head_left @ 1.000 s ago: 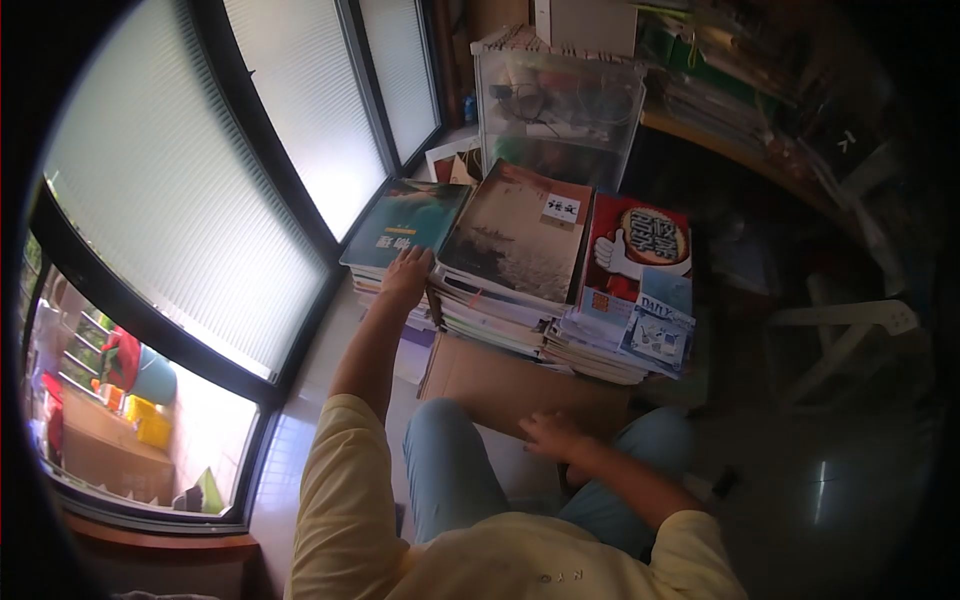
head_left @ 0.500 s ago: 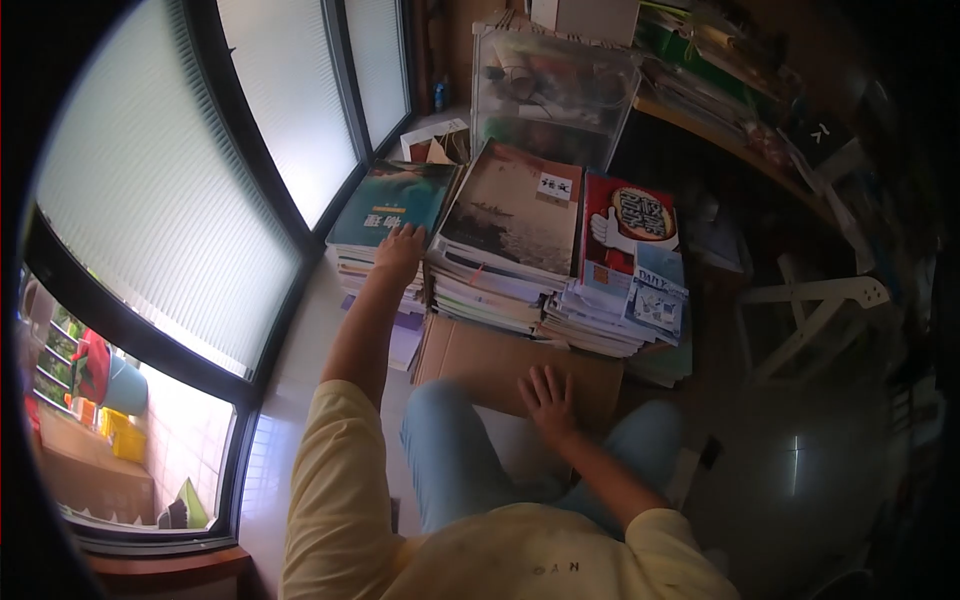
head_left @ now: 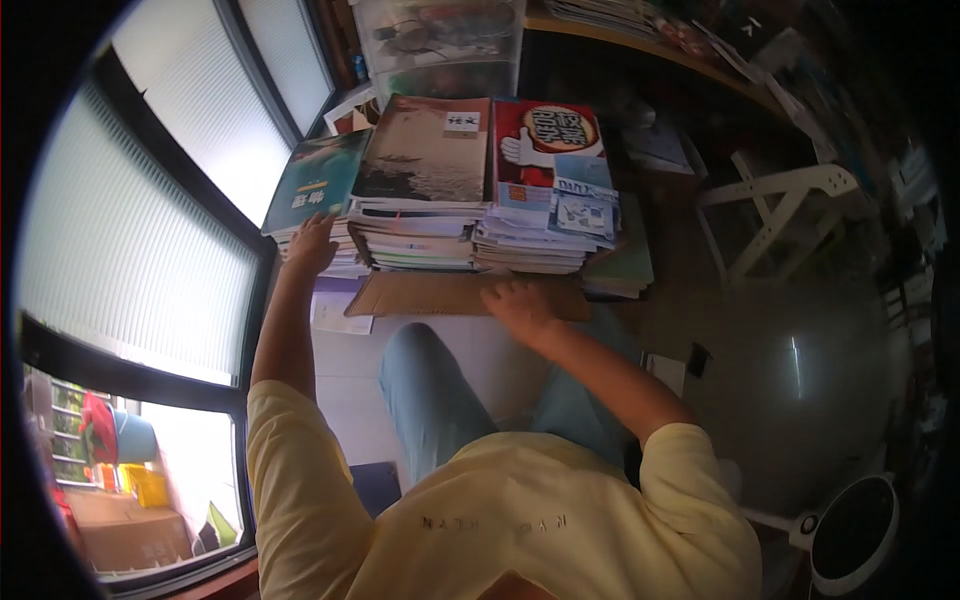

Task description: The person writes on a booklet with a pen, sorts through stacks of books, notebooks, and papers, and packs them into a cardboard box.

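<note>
Three stacks of books stand side by side in front of me on a piece of brown cardboard. The left stack is topped by a teal book, the middle one by a brownish textbook, the right one by a red book with a thumbs-up picture. A blue-and-white booklet lies over the red book's lower corner. My left hand rests at the left stack's front edge, fingers stretched out. Bent over the near edge of the cardboard flap are the fingers of my right hand; its thumb is hidden.
Ribbed glass doors run along the left. Behind the stacks stands a clear plastic drawer unit. A white folding stool is at right, and a round dark object with a pale rim at lower right. More books lie beside the right stack.
The view has shifted, with the stacks now higher and further left. My right hand has gone from lying flat on the cardboard to curling over its edge. My left hand stays at the left stack.
</note>
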{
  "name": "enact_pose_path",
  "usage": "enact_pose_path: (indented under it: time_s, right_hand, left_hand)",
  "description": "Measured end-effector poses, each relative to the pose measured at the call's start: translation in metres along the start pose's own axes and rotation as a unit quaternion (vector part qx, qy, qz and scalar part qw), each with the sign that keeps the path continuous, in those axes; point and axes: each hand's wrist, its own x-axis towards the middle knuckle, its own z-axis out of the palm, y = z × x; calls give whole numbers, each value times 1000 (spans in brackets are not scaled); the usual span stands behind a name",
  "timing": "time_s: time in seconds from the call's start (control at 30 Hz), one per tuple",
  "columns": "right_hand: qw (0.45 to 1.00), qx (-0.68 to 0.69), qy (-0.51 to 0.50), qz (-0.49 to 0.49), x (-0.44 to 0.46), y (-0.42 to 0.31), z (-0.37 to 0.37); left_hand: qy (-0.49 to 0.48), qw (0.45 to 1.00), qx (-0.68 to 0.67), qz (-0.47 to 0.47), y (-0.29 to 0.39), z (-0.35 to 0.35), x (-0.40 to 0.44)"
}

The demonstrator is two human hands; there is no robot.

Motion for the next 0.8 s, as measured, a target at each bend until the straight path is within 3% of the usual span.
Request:
enact_pose_path:
  time_s: [0.17, 0.3, 0.33, 0.4, 0.5, 0.57, 0.6, 0.63, 0.67, 0.7, 0.77, 0.8]
  right_hand:
    - [997, -14, 75, 20, -22, -23, 39]
    - [983, 29, 179, 34, -41, -39, 23]
    - [984, 38, 168, 49, -54, -44, 12]
    - [938, 238, 243, -65, -78, -41, -7]
    - [931, 325, 149, -67, -158, -37, 8]
    - [876, 424, 185, 139, -185, -30, 13]
    - [876, 423, 191, 133, -188, -21, 20]
    - [778, 528, 190, 281, -190, -13, 31]
    - [646, 612, 178, 419, -193, -9, 35]
    - [647, 610, 185, 418, -189, -10, 26]
    - [781, 527, 136, 306, -171, -18, -1]
    - [808, 526, 123, 236, -166, -22, -4]
  left_hand:
    - [-31, 999, -38, 6, -1, 5, -3]
    - [-8, 999, -47, 0, 5, 9, -5]
    - [-1, 998, -58, 26, -11, 21, 3]
    - [21, 998, -42, 50, -34, 39, 19]
    - [121, 989, -68, 61, -11, 13, -1]
    - [160, 977, -130, 61, 25, 7, -33]
    - [155, 976, -140, 66, 35, 11, -47]
    - [152, 974, -151, 71, 42, 14, -57]
    - [149, 975, -152, 57, 48, 22, -63]
    - [146, 976, -157, 46, 57, 27, -68]
    - [145, 961, -234, -1, 72, 27, -72]
    - [163, 942, -293, 10, 80, 34, -76]
